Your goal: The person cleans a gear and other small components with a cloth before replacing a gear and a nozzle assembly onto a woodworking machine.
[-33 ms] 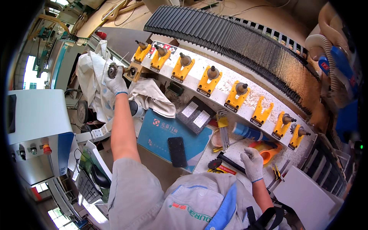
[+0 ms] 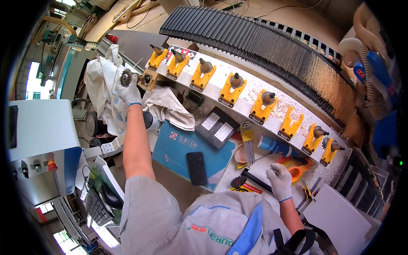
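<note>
Holding cutter (image 2: 126, 78) beside chip-strewn white workshop ledge (image 2: 252, 89).

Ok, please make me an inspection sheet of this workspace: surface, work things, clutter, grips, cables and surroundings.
Surface: white ledge, scattered with pale chips.
Work things: toothed cutter; seven yellow forks carry tool holders, an eighth carries none.
Clutter: black phone on blue board; blue bottle.
Grips: left grip, gloved, holds the cutter; right grip, gloved, loosely curled, no object visible in it.
Cables: thin cord beyond the bellows.
Surroundings: black bellows, dusty toward the right; control cabinet at left.
</note>
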A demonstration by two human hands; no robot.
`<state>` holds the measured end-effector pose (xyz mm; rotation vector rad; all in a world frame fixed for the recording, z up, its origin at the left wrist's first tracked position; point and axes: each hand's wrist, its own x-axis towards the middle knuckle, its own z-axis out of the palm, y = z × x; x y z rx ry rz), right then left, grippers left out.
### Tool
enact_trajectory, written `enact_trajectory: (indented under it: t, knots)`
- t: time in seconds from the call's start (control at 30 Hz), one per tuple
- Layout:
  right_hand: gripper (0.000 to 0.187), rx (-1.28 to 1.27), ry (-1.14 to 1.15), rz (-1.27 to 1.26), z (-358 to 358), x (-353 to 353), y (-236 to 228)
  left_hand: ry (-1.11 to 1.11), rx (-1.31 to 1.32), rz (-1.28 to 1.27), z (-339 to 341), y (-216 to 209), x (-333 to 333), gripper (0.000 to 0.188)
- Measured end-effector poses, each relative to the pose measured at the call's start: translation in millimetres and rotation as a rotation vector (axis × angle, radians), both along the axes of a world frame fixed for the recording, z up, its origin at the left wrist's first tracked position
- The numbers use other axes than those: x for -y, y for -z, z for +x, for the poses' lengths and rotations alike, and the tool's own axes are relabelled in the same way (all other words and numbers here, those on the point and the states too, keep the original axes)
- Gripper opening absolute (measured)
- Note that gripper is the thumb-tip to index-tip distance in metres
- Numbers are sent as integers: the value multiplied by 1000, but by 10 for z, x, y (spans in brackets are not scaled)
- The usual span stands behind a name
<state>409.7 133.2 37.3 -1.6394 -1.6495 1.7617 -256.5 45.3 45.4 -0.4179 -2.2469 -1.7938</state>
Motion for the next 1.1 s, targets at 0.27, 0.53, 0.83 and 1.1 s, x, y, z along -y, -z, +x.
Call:
enact_trajectory:
  t: [0.27, 0.53, 0.83, 1.1]
  knots:
    - [32, -9, -63, 36, -70, -12, -68, 27, 92, -257, 65, 249, -20, 69]
    - [36, 39, -8, -18, 94, 86, 57, 300, -415, -960, -211, -501, 115, 63]
    - [31, -4, -55, 81, -100, -160, -34, 638, -161, -1324, -201, -861, -205, 69]
    - [34, 57, -153, 240, -322, -279, -91, 563, -475, -1710, -217, -971, -368, 72]
